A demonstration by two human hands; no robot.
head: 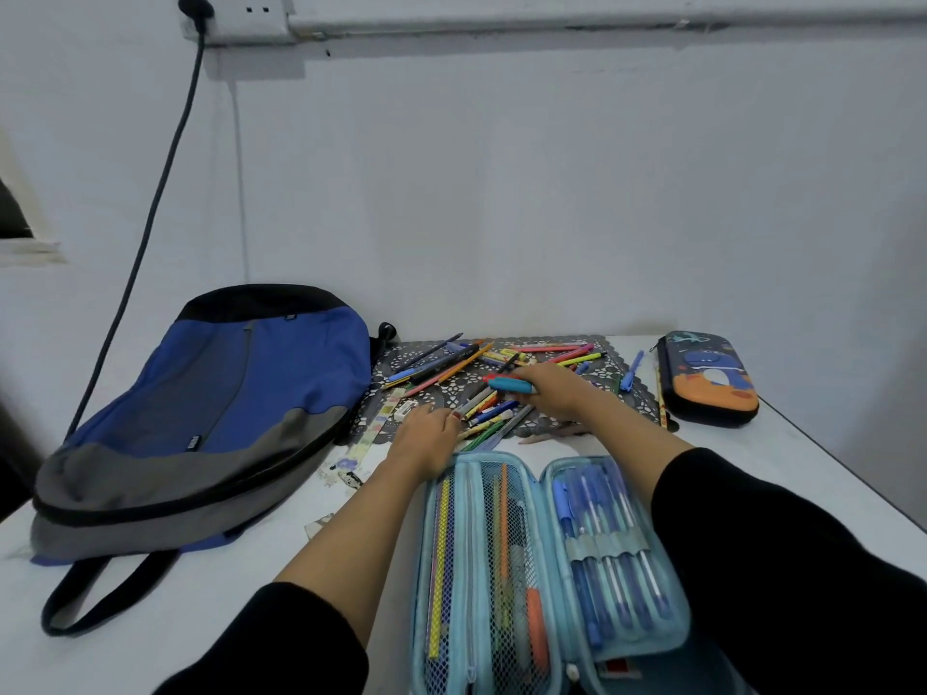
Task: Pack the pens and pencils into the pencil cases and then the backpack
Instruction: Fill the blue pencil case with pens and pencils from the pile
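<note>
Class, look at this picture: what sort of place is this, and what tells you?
Probably a study desk in a plain room: a white table stands against a bare wall with a socket, and holds a backpack, loose pens and an open pencil case.

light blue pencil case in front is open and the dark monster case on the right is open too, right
Not quite. The head view shows the light blue pencil case in front open, but the dark monster case on the right is shut.
</note>
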